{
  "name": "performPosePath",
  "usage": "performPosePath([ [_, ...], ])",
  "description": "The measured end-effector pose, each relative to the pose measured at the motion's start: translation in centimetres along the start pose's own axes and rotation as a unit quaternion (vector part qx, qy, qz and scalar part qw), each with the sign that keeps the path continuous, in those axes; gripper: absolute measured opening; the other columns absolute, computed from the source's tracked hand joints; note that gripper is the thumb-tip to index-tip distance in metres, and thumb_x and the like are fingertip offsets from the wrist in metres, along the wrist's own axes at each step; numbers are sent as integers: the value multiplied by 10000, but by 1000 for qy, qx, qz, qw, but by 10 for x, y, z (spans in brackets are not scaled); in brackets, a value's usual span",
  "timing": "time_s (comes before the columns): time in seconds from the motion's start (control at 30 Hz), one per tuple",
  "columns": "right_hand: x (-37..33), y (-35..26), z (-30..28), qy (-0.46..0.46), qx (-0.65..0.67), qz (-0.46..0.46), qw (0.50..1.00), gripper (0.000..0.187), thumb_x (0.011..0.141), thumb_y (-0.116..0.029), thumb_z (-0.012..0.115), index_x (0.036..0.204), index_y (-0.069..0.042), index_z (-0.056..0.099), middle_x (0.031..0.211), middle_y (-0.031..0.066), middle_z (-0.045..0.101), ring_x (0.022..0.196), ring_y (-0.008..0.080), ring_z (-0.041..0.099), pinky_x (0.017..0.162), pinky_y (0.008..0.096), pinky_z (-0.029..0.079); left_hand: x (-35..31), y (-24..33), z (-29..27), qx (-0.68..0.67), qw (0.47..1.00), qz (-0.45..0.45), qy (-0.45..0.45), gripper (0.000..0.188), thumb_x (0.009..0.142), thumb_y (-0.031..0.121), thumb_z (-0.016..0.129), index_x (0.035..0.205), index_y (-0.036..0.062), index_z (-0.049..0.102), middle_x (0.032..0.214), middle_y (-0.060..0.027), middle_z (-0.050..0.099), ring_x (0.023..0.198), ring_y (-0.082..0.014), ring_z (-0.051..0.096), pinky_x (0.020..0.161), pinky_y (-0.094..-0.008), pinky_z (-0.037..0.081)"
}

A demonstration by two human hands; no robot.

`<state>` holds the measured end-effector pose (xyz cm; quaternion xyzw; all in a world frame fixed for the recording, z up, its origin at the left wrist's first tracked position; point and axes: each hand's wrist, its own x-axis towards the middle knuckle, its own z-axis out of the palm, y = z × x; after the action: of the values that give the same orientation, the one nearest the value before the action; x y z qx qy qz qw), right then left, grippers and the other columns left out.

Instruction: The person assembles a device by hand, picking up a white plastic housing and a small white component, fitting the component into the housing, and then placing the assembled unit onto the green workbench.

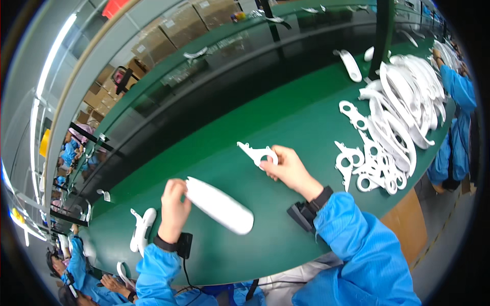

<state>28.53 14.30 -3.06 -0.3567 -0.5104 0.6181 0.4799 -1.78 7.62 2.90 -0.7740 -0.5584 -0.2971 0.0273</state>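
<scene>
My left hand is closed on one end of a long white curved plastic shell, whose smooth rounded side faces up. The shell's wide end points to the lower right, over the green tabletop. Between the thumb and fingers of my right hand is a small white plastic bracket with a ring at one end and a pointed arm at the other. The ring lies against my fingers and the point reaches to the upper left. The two parts are apart from each other.
At the right lie several loose ring brackets beside a high heap of white curved shells. Another white part rests left of my left hand. A dark green post stands at the back right. Co-workers in blue sit at both sides.
</scene>
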Motion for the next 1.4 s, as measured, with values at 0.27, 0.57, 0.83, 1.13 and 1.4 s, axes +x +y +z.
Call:
performPosePath([
  [0.27,-29,-23,29,-168,-34,86,982,234,887,-222,682,784,-64,544,651,-3,578,510,41,506,450,197,384,-73,41,-6,208,964,-86,-141,233,705,22,654,901,31,528,903,-155,519,710,-358,595,601,-456,481],
  [0.57,-48,13,53,-227,-129,72,963,256,885,-216,693,784,-16,569,600,-19,532,548,55,483,483,233,367,-89,66,-23,308,914,-111,-240,356,708,89,679,1025,34,528,951,-132,526,859,-316,591,685,-425,446],
  [0.83,-46,3,52,-246,-237,12,940,242,829,-202,712,794,11,603,614,84,600,525,128,552,492,294,417,-33,51,1,-115,979,20,-165,383,783,177,656,1132,41,579,1090,-153,608,994,-342,558,838,-428,421],
  [1.13,-39,-13,28,-259,-138,156,943,246,839,-178,715,716,-38,554,606,13,587,473,66,541,403,228,404,-70,65,14,119,980,-11,-160,488,800,205,667,1240,50,524,1027,-133,495,967,-312,472,881,-423,346],
  [1.4,-29,9,46,-211,-149,19,966,273,807,-172,734,690,-3,554,558,26,544,476,85,515,457,279,380,-60,53,16,11,993,-13,-114,385,812,53,609,1191,80,542,1198,-106,547,1122,-302,480,993,-423,294],
])
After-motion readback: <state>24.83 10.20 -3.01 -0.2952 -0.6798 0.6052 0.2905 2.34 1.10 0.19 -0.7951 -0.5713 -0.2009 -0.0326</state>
